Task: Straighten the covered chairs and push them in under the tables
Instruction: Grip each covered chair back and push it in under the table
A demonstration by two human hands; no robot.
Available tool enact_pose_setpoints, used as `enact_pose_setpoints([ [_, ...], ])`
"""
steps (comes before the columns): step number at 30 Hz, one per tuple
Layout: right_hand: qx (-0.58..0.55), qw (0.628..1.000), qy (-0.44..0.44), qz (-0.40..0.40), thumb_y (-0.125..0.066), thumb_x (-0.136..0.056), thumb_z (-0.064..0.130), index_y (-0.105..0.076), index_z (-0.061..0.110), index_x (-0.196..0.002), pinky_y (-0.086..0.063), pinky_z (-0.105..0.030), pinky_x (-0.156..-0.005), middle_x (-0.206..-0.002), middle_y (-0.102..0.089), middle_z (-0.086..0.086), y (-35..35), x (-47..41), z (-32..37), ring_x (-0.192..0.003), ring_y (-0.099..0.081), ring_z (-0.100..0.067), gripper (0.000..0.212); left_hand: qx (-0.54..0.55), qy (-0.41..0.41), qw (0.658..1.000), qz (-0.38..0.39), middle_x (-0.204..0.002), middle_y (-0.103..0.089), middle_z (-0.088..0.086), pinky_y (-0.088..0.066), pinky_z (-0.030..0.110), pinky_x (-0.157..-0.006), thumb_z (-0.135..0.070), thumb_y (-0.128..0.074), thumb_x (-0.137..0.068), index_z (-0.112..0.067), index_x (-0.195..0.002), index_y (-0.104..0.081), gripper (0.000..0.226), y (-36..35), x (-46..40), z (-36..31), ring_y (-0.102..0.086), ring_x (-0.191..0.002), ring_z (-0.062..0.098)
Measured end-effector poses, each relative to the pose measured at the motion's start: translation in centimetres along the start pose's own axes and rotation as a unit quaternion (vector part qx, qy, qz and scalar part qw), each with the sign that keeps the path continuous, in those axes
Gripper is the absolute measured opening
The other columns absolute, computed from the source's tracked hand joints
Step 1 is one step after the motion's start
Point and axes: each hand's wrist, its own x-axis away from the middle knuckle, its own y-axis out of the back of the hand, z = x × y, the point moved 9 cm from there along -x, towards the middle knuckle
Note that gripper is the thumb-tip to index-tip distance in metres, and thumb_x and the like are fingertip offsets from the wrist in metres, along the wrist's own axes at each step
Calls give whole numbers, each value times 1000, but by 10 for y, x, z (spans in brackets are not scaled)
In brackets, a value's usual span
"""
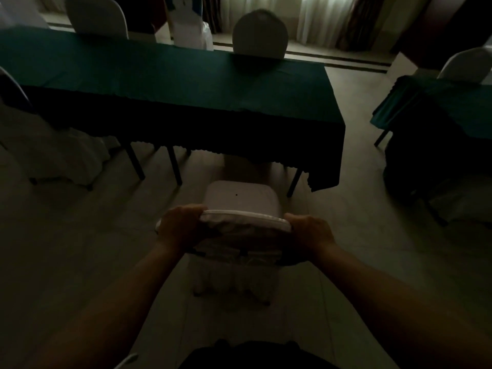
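Head view shows both hands, left hand (179, 227) and right hand (310, 229), with fingers gripping the top of the covered chair (241, 201) at lower centre, probably to push it under the green bench (170, 75).

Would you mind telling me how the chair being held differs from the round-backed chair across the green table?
The held chair stands clear of the green table, seat fully showing; the far chair shows only its back. The left hand and right hand grip the held chair's back; nobody touches the far chair. Both wear pale covers.
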Motion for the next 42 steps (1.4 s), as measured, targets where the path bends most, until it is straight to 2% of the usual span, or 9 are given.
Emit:
enact_pose_setpoints([
  [5,37,999,33,-21,-63,-81,52,-60,26,-96,-31,-29,-59,-88,-67,-4,25,-32,14,-78,-64,-26,31,34,28,999,-8,-63,-67,5,-30,25,-50,-70,-81,-48,-23,-60,-58,54,8,-17,24,-63,-55,28],
  [10,85,995,44,-39,-64,-81,50,-58,27,-93,-29,-29,-57,-88,-68,-4,34,-73,27,-78,-64,-26,26,29,46,998,-14,-66,-67,5,-31,27,-50,-77,-72,-51,-23,-63,-59,57,6,-32,58,-63,-57,30],
  [19,102,993,44,-41,-65,-76,57,-60,28,-93,-32,-30,-58,-88,-69,-4,25,-147,22,-79,-65,-28,34,42,81,996,12,-71,-68,5,-36,31,-52,-72,-76,-55,-24,-65,-56,53,-14,-88,102,-64,-64,30],
  [25,112,992,33,-47,-66,-74,59,-60,29,-95,-34,-30,-59,-89,-68,-3,32,-206,-15,-79,-65,-25,37,32,70,997,-2,-70,-69,6,-38,31,-53,-71,-78,-54,-21,-69,-64,54,-28,-155,110,-65,-65,30],
  [30,84,996,14,-38,-66,-70,64,-59,32,-94,-41,-31,-59,-85,-67,0,31,-261,-74,-73,-64,-23,40,18,40,999,-28,-65,-67,4,-33,25,-51,-69,-79,-55,-22,-65,-62,51,-49,-228,99,-64,-58,27],
  [32,68,997,13,-45,-66,-67,68,-59,36,-98,-36,-29,-57,-84,-66,4,37,-282,-96,-71,-63,-20,45,3,34,999,-17,-65,-67,4,-36,26,-50,-72,-78,-53,-23,-66,-62,53,-54,-265,95,-64,-57,26],
  [35,35,998,17,-45,-67,-62,71,-54,35,-86,-34,-29,-56,-77,-64,7,50,-322,-126,-67,-62,-19,45,1,37,999,-8,-65,-67,6,-39,30,-50,-73,-78,-49,-23,-64,-58,56,-60,-317,95,-65,-59,29],
  [38,22,998,28,-55,-67,-58,72,-51,34,-81,-35,-31,-56,-79,-66,5,61,-358,-145,-70,-64,-23,47,7,57,998,1,-67,-68,5,-49,34,-53,-78,-71,-48,-20,-65,-58,62,-64,-351,103,-66,-62,28],
  [42,28,996,44,-70,-66,-59,71,-52,33,-79,-32,-29,-54,-73,-65,5,62,-392,-161,-64,-63,-22,45,2,65,998,-22,-65,-67,6,-47,34,-52,-77,-69,-47,-21,-64,-58,59,-71,-382,109,-66,-60,30],
])
